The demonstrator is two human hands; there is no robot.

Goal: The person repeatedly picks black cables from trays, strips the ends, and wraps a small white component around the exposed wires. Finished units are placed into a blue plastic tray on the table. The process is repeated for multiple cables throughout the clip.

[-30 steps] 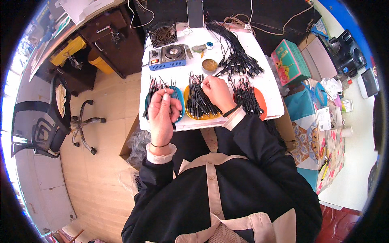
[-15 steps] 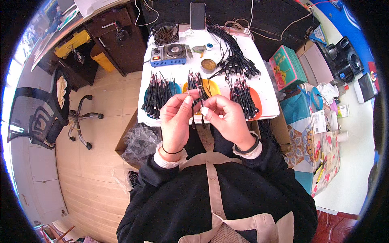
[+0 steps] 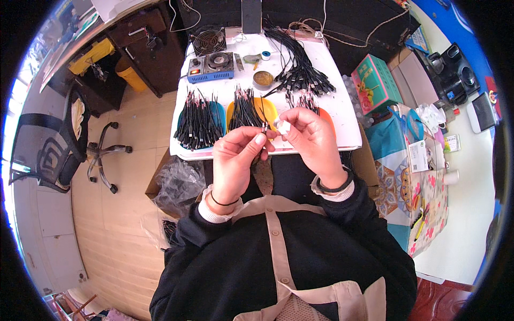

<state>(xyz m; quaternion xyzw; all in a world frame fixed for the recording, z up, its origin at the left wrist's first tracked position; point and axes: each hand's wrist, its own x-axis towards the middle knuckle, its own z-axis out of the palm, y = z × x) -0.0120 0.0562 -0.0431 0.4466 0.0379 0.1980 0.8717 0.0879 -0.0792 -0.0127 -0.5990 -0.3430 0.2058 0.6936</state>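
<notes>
Head view, and we start right at the pinch: the left hand (image 3: 235,158) has thumb and forefinger closed on a black cable (image 3: 265,127), its end poking up just above the table's near edge. Across from it, the right hand (image 3: 317,144) bunches its fingertips round a small white piece (image 3: 284,127); whether that's gripped or worn, I can't tell. The sound approach, I'd judge: pinch close to the cable's tip so it can't whip about, bring the right fingers in lightly, and don't kink those fine ends. Beyond the hands, bundles fill the blue tray (image 3: 218,113) and yellow tray (image 3: 269,108), with more at the orange tray (image 3: 329,125); farther out, a round tin (image 3: 262,89) and a blue heating unit (image 3: 211,74). And the change from half a second ago! The white piece was below the left fingertips; now it's above them, and the right hand covers much of the orange tray's bundle.
</notes>
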